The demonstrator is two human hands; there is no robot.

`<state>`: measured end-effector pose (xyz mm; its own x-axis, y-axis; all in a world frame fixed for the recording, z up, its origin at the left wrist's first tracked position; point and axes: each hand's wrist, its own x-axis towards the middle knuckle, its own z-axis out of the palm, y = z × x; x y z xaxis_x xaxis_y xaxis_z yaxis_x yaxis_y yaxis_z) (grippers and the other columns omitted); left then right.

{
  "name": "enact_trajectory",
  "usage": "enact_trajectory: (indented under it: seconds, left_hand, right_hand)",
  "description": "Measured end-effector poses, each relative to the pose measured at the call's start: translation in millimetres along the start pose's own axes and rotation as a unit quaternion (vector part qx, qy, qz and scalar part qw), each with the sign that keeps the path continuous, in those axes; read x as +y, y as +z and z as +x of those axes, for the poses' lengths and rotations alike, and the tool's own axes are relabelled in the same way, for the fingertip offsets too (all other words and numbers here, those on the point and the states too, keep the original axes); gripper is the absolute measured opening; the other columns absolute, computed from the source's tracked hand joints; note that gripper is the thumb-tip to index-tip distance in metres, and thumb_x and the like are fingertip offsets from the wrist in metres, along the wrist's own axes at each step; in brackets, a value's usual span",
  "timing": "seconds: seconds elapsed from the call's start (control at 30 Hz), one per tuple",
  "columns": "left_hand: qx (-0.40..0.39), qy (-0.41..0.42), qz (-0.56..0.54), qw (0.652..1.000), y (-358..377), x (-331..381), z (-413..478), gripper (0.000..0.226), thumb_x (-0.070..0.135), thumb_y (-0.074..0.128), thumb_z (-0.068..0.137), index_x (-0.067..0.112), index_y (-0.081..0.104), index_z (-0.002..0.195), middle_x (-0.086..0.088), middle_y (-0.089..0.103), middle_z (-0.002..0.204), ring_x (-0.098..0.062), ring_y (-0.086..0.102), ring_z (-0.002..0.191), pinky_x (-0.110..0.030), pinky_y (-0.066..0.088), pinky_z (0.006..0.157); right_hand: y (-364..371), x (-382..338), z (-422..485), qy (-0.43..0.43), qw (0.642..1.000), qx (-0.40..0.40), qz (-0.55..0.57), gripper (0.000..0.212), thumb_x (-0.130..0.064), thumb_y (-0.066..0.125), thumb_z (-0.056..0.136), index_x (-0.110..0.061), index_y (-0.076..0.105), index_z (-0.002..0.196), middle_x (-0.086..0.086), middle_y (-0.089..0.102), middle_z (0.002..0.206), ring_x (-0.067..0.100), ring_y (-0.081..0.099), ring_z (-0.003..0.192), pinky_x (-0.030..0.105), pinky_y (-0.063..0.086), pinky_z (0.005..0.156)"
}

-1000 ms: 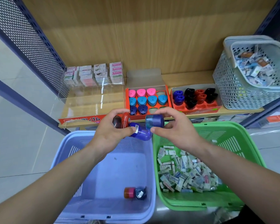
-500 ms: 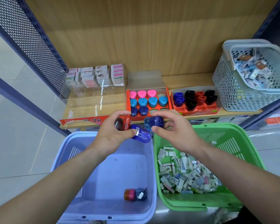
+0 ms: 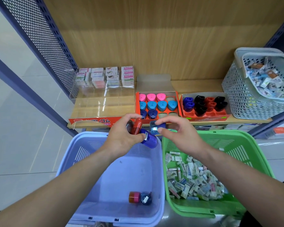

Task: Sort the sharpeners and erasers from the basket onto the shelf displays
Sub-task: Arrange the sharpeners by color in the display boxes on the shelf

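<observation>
Head view: the left hand (image 3: pixel 121 138) is clenched round a red plastic barrel sharpener (image 3: pixel 137 126) and a dark blue plastic sharpener (image 3: pixel 149 140). The right hand (image 3: pixel 179 138) pinches a translucent blue sharpener (image 3: pixel 155 129) between thumb and fingertips. All three are held over the far rim of the lilac plastic basket (image 3: pixel 115 181), just before the orange cardboard sharpener tray (image 3: pixel 137 102) on the wooden shelf (image 3: pixel 195 85).

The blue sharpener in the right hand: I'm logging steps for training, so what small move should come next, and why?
Probably the right hand should carry the blue sharpener forward into an empty slot in the front row of the orange tray. It pinches the sharpener just short of the shelf, and that row holds two dark blue sharpeners beside free slots.
</observation>
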<state>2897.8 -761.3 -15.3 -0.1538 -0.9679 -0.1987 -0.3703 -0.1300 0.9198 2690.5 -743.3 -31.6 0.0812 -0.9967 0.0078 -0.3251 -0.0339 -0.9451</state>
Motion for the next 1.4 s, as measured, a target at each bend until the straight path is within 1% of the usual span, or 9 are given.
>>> enact_trajectory:
  seconds: [0.17, 0.33, 0.43, 0.57, 0.7, 0.93, 1.13, 1.27, 1.4]
  left_hand:
    - [0.012, -0.002, 0.010, 1.000, -4, 0, 2, 0.054, 0.004, 0.085, 0.074, 0.030, 0.063, 0.116, -0.009, 0.067, 0.094, -0.009, 0.054, 0.068, -0.013, 0.048, 0.062]
    - [0.017, -0.006, 0.019, 1.000, -10, -4, 9, 0.053, 0.008, 0.086, 0.074, 0.032, 0.063, 0.116, -0.004, 0.065, 0.091, -0.009, 0.055, 0.068, -0.012, 0.046, 0.061]
    - [0.033, -0.005, 0.021, 0.999, -16, -5, 15, 0.050, 0.008, 0.085, 0.076, 0.033, 0.063, 0.113, -0.006, 0.066, 0.092, -0.003, 0.052, 0.063, -0.011, 0.047, 0.060]
    - [0.046, -0.007, 0.022, 0.999, -20, -8, 23, 0.049, 0.009, 0.085, 0.075, 0.034, 0.063, 0.111, 0.001, 0.063, 0.084, 0.001, 0.052, 0.060, -0.010, 0.045, 0.057]
    - [0.054, -0.011, 0.026, 0.998, -22, -10, 28, 0.049, 0.006, 0.085, 0.075, 0.030, 0.064, 0.112, 0.000, 0.064, 0.082, -0.001, 0.051, 0.059, -0.010, 0.045, 0.057]
    - [0.054, -0.016, 0.035, 0.998, -23, -10, 31, 0.048, 0.004, 0.084, 0.075, 0.028, 0.063, 0.111, 0.004, 0.064, 0.081, 0.002, 0.054, 0.061, -0.008, 0.045, 0.059]
    - [0.054, -0.022, 0.026, 0.998, -22, -10, 31, 0.048, 0.006, 0.084, 0.076, 0.030, 0.063, 0.111, 0.002, 0.064, 0.080, -0.002, 0.052, 0.061, -0.012, 0.047, 0.058]
    - [0.054, -0.022, 0.024, 0.998, -24, -7, 32, 0.047, 0.008, 0.085, 0.077, 0.034, 0.063, 0.109, -0.007, 0.064, 0.085, -0.004, 0.051, 0.061, -0.016, 0.047, 0.059]
    - [0.043, -0.008, 0.006, 0.999, -19, 6, 32, 0.047, 0.005, 0.084, 0.077, 0.030, 0.064, 0.112, -0.022, 0.064, 0.099, -0.007, 0.053, 0.064, -0.020, 0.050, 0.062]
  right_hand:
    - [-16, 13, 8, 0.065, 0.997, 0.028, -0.043, 0.045, -0.004, 0.079, 0.082, -0.021, 0.065, 0.121, -0.010, 0.069, 0.108, 0.003, 0.067, 0.099, 0.026, 0.056, 0.092]
    - [-43, 37, 51, 0.091, 0.974, 0.093, -0.187, 0.048, -0.010, 0.086, 0.076, -0.016, 0.068, 0.120, -0.001, 0.068, 0.117, 0.009, 0.065, 0.099, 0.019, 0.047, 0.088]
    - [-36, 49, 85, 0.062, 0.965, 0.073, -0.242, 0.048, -0.013, 0.085, 0.075, -0.021, 0.067, 0.119, -0.002, 0.064, 0.120, 0.017, 0.067, 0.093, 0.026, 0.049, 0.086]
    - [-20, 73, 109, 0.039, 0.943, 0.019, -0.330, 0.050, -0.014, 0.084, 0.076, -0.019, 0.065, 0.122, 0.000, 0.058, 0.125, 0.023, 0.061, 0.107, 0.032, 0.046, 0.095]
    - [-19, 88, 119, 0.047, 0.941, 0.004, -0.335, 0.049, -0.013, 0.081, 0.079, -0.021, 0.064, 0.124, 0.004, 0.055, 0.125, 0.024, 0.058, 0.112, 0.034, 0.046, 0.101]
    - [-20, 93, 120, 0.043, 0.923, -0.028, -0.381, 0.041, -0.023, 0.074, 0.086, -0.024, 0.066, 0.127, 0.004, 0.063, 0.118, 0.026, 0.065, 0.096, 0.036, 0.052, 0.092]
    - [-14, 91, 120, 0.047, 0.921, -0.016, -0.386, 0.029, -0.028, 0.075, 0.087, -0.021, 0.072, 0.115, 0.003, 0.070, 0.109, 0.026, 0.066, 0.094, 0.039, 0.054, 0.087]
    - [-14, 86, 115, 0.045, 0.920, -0.033, -0.388, 0.027, -0.031, 0.064, 0.094, -0.019, 0.072, 0.117, 0.007, 0.060, 0.126, 0.024, 0.061, 0.109, 0.040, 0.049, 0.098]
    - [-20, 46, 93, 0.014, 0.954, -0.027, -0.298, 0.020, -0.027, 0.064, 0.096, -0.023, 0.072, 0.114, -0.010, 0.060, 0.108, 0.005, 0.061, 0.079, 0.026, 0.049, 0.085]
